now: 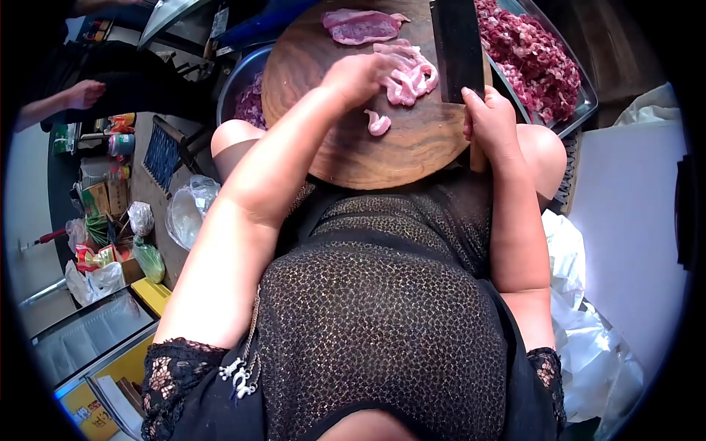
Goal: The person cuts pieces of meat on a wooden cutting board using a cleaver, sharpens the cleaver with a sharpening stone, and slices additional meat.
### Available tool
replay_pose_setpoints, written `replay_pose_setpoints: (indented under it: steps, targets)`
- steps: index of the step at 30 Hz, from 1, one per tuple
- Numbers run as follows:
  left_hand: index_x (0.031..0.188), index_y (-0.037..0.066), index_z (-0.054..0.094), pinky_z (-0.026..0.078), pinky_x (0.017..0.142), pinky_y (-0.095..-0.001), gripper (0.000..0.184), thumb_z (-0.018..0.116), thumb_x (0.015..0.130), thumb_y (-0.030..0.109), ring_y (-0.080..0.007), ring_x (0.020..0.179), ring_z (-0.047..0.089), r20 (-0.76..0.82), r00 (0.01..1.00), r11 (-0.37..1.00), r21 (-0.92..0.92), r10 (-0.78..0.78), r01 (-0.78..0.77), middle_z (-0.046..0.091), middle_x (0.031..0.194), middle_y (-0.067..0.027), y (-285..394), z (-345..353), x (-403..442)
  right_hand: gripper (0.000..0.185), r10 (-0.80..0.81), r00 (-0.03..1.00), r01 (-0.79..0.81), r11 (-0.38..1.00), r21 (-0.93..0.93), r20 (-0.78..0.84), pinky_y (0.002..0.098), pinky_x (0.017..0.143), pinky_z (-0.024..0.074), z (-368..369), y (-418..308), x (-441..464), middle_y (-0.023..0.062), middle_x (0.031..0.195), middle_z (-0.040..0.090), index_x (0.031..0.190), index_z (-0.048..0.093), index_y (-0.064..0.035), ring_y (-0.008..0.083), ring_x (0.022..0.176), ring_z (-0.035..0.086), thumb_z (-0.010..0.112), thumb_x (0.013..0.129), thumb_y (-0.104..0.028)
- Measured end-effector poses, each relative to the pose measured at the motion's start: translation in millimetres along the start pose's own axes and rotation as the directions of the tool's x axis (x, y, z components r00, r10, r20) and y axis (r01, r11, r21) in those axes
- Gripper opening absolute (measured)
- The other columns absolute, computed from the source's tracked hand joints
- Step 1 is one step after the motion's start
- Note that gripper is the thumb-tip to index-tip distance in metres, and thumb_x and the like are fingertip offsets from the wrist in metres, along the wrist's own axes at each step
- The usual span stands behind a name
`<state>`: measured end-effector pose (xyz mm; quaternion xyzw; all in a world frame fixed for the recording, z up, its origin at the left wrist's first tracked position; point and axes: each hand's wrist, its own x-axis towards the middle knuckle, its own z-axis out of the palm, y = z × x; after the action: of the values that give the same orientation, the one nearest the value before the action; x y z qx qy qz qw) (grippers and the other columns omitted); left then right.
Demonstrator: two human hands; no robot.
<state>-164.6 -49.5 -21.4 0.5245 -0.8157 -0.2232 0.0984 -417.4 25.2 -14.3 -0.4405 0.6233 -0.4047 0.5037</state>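
Note:
In the head view my right hand (489, 121) is closed around the wooden handle of a cleaver (457, 51), whose broad dark blade lies over the right part of a round wooden chopping board (368, 162). My left hand (360, 77) reaches over the board, its fingers stretched out and slightly blurred at a pale pink slice of meat (410, 84). Whether the fingertips press on that meat is hard to see. A small curled meat piece (378, 123) lies nearer to me. Farther away on the board is a larger pink slab of meat (362, 26).
A metal tray (588, 103) of chopped red meat (540, 62) stands right of the board. At its left is a metal bowl (224, 92) with more meat. Another person's hand (86, 94) shows at far left. Bags and a plastic container (190, 217) stand on the floor.

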Motion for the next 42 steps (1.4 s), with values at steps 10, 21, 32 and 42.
replay_pose_setpoints:
  steps: [10,21,32,42]
  targets:
    - [0.108,0.005,0.065,0.047,0.095,-0.0396,0.045,0.079,0.066,0.013,-0.0332,0.108,0.058,-0.042,0.996,0.964,0.258,0.082,-0.069,0.062,0.112,-0.0145,-21.4,-25.8,-78.6,0.026,-0.024,0.999,0.027,0.998,-0.058,0.046,0.03,0.043,0.043,-2.7,0.0,-2.3,0.0049,0.054,0.055,0.083,0.057,0.0014,0.014,0.043,0.053,0.06,0.093,-0.023]
    - [0.099,0.006,0.069,0.052,0.07,-0.0296,0.02,0.068,0.08,0.013,-0.0151,0.076,0.066,0.0,0.999,0.979,-0.2,0.034,-0.033,0.069,0.084,-0.0064,26.1,11.6,-66.6,0.024,-0.017,1.0,0.018,0.996,-0.09,0.012,0.0292,0.043,0.0432,-2.6,-1.2,-13.5,0.0035,0.056,0.055,0.083,0.057,0.0007,0.0135,0.044,0.052,0.061,0.093,-0.021]
    - [0.101,0.002,0.068,0.052,0.076,-0.0382,0.045,0.076,0.077,0.04,-0.0294,0.081,0.065,-0.048,0.977,0.978,0.01,-0.206,0.207,0.067,0.087,-0.0153,-48.4,-11.8,-85.1,0.024,0.011,0.999,-0.004,0.984,-0.178,0.042,0.0285,0.044,0.0435,0.6,-4.0,-9.6,0.0027,0.056,0.054,0.082,0.056,0.0001,0.0122,0.045,0.052,0.061,0.093,-0.021]
    - [0.091,0.003,0.062,0.048,0.057,-0.0226,0.022,0.071,0.085,0.022,-0.0059,0.068,0.059,0.263,0.876,0.637,-0.607,-0.404,0.476,0.065,0.077,0.0003,-10.0,-17.8,-61.3,0.028,-0.003,0.999,0.006,0.998,-0.068,0.048,0.0258,0.04,0.0383,2.4,-0.4,-11.5,-0.0002,0.055,0.052,0.075,0.051,-0.0052,0.0097,0.042,0.048,0.061,0.094,-0.022]
